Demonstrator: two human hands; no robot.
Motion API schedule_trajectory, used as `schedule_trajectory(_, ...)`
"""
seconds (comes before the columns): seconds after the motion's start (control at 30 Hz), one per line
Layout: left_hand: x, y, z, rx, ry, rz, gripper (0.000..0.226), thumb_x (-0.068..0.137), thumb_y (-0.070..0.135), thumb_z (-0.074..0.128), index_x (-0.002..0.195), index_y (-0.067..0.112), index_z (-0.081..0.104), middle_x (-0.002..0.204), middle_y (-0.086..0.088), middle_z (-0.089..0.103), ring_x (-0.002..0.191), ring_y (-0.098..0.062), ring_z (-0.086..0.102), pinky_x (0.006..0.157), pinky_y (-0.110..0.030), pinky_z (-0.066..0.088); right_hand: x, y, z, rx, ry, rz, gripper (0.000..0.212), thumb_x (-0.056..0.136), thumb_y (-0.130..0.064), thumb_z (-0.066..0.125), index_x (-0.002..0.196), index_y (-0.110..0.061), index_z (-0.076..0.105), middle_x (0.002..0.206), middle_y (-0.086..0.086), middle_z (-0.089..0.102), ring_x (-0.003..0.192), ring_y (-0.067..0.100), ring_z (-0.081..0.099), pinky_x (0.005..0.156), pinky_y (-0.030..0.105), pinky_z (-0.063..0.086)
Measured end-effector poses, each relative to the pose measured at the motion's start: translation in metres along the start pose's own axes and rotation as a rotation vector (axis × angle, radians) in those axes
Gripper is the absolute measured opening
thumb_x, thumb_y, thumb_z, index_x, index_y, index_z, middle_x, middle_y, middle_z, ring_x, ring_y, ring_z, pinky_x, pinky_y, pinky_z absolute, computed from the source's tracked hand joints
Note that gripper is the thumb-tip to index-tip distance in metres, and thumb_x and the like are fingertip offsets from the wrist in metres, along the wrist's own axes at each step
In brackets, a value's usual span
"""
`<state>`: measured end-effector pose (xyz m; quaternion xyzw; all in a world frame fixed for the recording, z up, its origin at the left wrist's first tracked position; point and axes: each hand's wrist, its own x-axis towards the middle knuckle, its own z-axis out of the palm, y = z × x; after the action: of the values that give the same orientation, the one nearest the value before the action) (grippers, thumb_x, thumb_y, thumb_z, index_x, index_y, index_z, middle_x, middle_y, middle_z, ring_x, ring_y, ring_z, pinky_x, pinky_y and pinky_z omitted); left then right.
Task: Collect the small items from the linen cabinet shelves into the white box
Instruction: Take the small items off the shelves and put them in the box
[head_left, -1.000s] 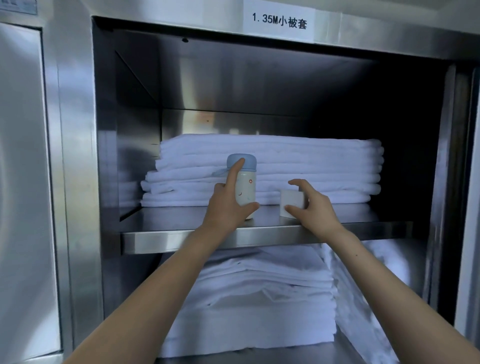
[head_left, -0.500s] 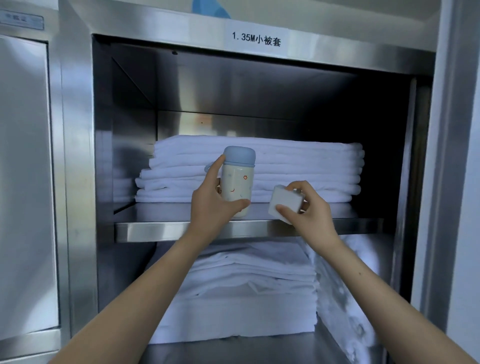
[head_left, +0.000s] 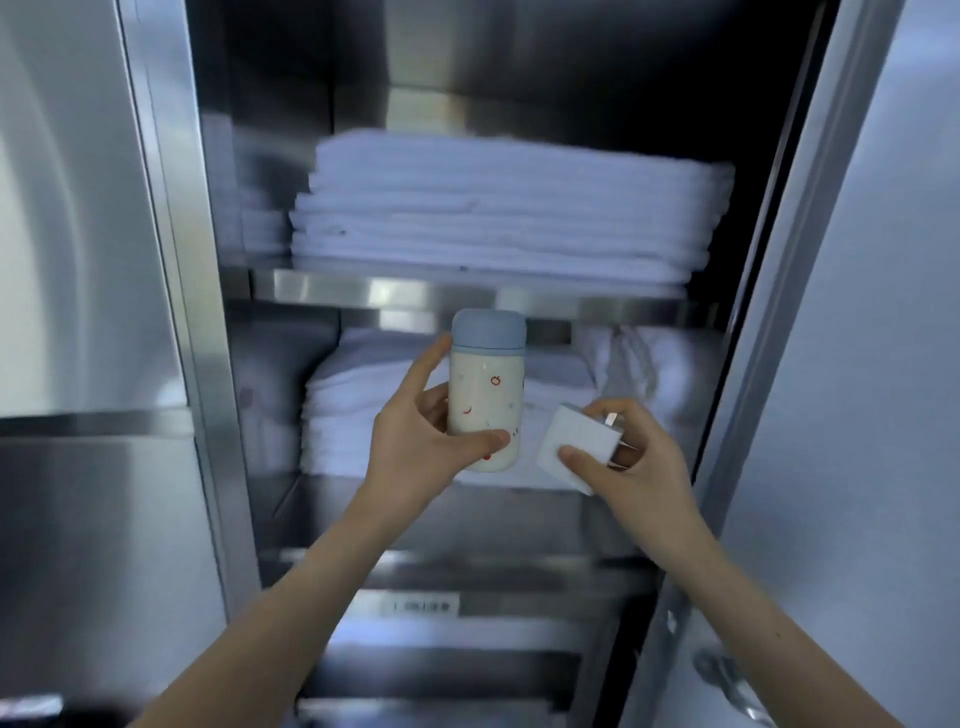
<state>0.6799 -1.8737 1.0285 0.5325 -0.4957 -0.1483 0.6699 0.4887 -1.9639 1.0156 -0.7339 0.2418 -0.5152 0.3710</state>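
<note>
My left hand (head_left: 415, 441) grips a small cream bottle (head_left: 488, 384) with a blue cap and tiny red marks, held upright in front of the cabinet, below the upper shelf edge. My right hand (head_left: 631, 467) holds a white plug adapter (head_left: 576, 441) with metal prongs, just right of the bottle and tilted. Both items are off the shelf and in the air. The white box is not in view.
The steel linen cabinet has an upper shelf (head_left: 415, 296) bearing a stack of folded white linen (head_left: 498, 208). More folded linen (head_left: 374, 405) lies on the shelf below. An open steel door (head_left: 857, 312) stands close on the right, a steel panel (head_left: 78, 260) on the left.
Both hands lifted the bottle and the adapter off the upper shelf and drew them down and toward me. The view has tilted downward, showing lower shelves.
</note>
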Motion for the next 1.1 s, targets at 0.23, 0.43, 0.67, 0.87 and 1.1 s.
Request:
schedule_trajectory(0.23, -0.128, -0.055, 0.001, 0.055, 0.009, -0.283, 0.102, 0.058, 0.001, 0.088, 0.136, 0.046, 0.040, 0.099, 0.006, 0.075, 0.089, -0.009, 0.071, 0.067, -0.024, 0.058, -0.110, 0.049, 0.006, -0.007, -0.099, 0.226, 0.034, 0.078, -0.011, 0.079, 0.090, -0.034, 0.058, 0.087, 0.001, 0.067, 0.078, 0.025, 0.066, 0.060, 0.035, 0.056)
schedule_trajectory(0.43, -0.212, -0.115, -0.012, 0.112, -0.011, -0.550, 0.101, 0.058, 0.001, 0.088, 0.131, 0.052, 0.039, 0.090, 0.019, 0.074, 0.087, -0.005, 0.071, 0.065, -0.019, 0.055, -0.181, 0.098, 0.027, 0.048, -0.145, 0.456, 0.032, 0.078, -0.007, 0.078, 0.101, -0.018, 0.059, 0.098, -0.004, 0.063, 0.086, 0.020, 0.065, 0.059, 0.022, 0.054)
schedule_trajectory(0.67, -0.277, -0.225, -0.028, 0.135, -0.038, -0.797, 0.102, 0.059, 0.003, 0.089, 0.140, 0.041, 0.040, 0.099, 0.009, 0.074, 0.089, -0.010, 0.071, 0.068, -0.028, 0.058, -0.255, 0.187, 0.077, -0.040, -0.162, 0.669, 0.032, 0.079, -0.014, 0.077, 0.101, -0.023, 0.057, 0.095, -0.003, 0.063, 0.083, 0.017, 0.064, 0.055, 0.024, 0.055)
schedule_trajectory(0.87, -0.346, -0.371, -0.036, 0.207, -0.084, -0.979, 0.103, 0.057, 0.013, 0.091, 0.137, 0.051, 0.038, 0.112, 0.004, 0.072, 0.094, -0.009, 0.071, 0.082, -0.038, 0.058, -0.340, 0.320, 0.118, -0.161, -0.143, 0.827, 0.032, 0.076, -0.013, 0.077, 0.098, -0.024, 0.058, 0.086, -0.011, 0.062, 0.073, 0.013, 0.063, 0.057, 0.029, 0.057)
schedule_trajectory(1.1, -0.462, -0.573, -0.014, 0.265, -0.140, -1.107, 0.102, 0.060, 0.015, 0.090, 0.141, 0.045, 0.035, 0.114, 0.005, 0.071, 0.092, -0.007, 0.070, 0.080, -0.037, 0.059, -0.478, 0.514, 0.152, -0.223, -0.196, 0.955, 0.030, 0.077, -0.014, 0.077, 0.099, -0.020, 0.058, 0.089, -0.015, 0.061, 0.081, -0.003, 0.059, 0.059, 0.009, 0.047)
